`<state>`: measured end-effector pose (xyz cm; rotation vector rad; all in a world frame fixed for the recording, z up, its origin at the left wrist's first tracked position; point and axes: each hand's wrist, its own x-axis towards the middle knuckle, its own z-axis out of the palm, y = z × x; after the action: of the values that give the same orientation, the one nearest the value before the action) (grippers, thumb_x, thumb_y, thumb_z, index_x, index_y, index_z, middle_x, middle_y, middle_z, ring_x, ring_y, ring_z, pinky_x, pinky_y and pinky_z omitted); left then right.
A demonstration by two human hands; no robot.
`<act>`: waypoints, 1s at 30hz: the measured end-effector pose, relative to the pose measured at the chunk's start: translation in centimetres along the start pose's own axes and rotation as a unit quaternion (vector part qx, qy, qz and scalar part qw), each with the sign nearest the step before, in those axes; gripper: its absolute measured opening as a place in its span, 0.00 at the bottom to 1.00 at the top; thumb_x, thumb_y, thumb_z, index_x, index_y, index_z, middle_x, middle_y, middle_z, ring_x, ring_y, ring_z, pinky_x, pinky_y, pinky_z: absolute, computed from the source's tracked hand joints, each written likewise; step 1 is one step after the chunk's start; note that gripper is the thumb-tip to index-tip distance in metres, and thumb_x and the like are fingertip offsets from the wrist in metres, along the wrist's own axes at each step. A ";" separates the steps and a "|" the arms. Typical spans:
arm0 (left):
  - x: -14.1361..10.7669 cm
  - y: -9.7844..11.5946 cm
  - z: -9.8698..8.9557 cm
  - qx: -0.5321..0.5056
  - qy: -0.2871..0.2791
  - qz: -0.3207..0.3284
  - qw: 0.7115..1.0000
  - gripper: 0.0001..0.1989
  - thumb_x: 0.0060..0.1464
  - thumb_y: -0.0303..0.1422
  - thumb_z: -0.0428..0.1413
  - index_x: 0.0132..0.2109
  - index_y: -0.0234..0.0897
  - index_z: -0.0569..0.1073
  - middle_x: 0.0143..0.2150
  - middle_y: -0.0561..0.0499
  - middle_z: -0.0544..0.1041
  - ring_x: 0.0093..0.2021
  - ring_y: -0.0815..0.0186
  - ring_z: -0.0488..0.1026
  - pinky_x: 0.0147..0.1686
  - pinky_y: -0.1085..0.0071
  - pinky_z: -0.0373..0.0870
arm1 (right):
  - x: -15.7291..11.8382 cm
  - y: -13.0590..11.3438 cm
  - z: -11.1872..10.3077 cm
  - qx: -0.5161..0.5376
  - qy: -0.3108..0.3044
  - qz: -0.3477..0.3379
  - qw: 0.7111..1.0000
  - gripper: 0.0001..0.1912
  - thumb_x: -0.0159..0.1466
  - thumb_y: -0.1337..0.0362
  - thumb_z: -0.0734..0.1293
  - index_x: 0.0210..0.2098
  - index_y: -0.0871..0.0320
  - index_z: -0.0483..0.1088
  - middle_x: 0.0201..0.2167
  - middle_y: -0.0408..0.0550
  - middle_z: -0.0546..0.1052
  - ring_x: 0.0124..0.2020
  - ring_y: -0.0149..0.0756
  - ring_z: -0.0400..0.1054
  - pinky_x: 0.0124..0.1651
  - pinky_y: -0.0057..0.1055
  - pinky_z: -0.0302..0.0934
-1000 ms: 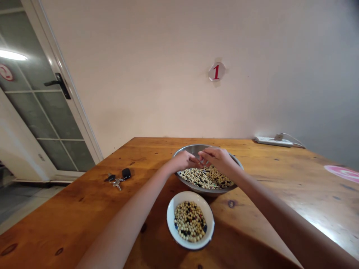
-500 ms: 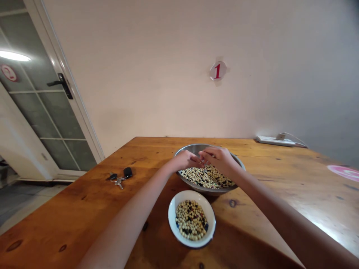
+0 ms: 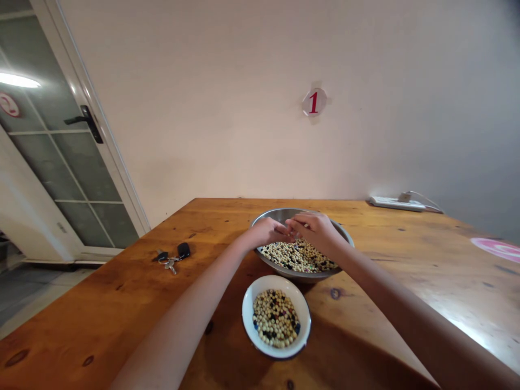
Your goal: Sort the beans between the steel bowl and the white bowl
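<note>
A wide metal bowl point(image 3: 345, 236) holds many small round beads point(image 3: 298, 257), mostly cream with black and a few coloured ones. Above its middle, my left hand point(image 3: 268, 232) comes in from the left with its fingers curled together. My right hand point(image 3: 316, 227) meets it from the other side, thumb and fingers pinched close to the left fingertips. Whatever lies between the fingertips is too small and partly hidden to make out. Nearer to me stands a white bowl point(image 3: 248, 319), holding a smaller amount of similar beads point(image 3: 276, 318).
On the left of the wooden table point(image 3: 162, 303) lies a bunch of keys point(image 3: 173, 262) with black fobs. A white power strip point(image 3: 396, 203) with a plug and cable sits by the wall at the back right. A pink round sticker point(image 3: 498, 248) is at the right.
The whole view has shifted very slightly. My fingertips have moved a little against each other over the metal bowl; both bowls stay in place.
</note>
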<state>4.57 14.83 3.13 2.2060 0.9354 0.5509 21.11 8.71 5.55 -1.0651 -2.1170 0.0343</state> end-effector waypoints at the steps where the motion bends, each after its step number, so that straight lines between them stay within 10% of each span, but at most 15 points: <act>1: 0.0 -0.1 0.0 0.003 0.000 -0.002 1.000 0.18 0.41 0.43 0.58 0.37 0.36 0.76 0.35 0.51 0.78 0.39 0.64 0.72 0.40 0.72 0.63 | 0.0 0.0 0.0 -0.001 0.004 0.001 1.000 0.16 0.62 0.61 0.56 0.22 0.56 0.68 0.23 0.44 0.73 0.26 0.30 0.65 0.31 0.28 0.55; 30: -0.1 0.2 0.0 -0.009 0.002 -0.004 1.000 0.18 0.41 0.41 0.58 0.38 0.33 0.76 0.35 0.49 0.78 0.38 0.64 0.71 0.40 0.72 0.64 | 0.2 0.9 0.5 -0.039 -0.043 -0.011 0.998 0.14 0.60 0.64 0.57 0.24 0.56 0.72 0.23 0.45 0.73 0.26 0.32 0.65 0.30 0.27 0.55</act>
<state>4.62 14.67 3.23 2.1848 0.9379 0.5584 21.33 9.55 4.99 -1.1038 -2.2219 -0.0125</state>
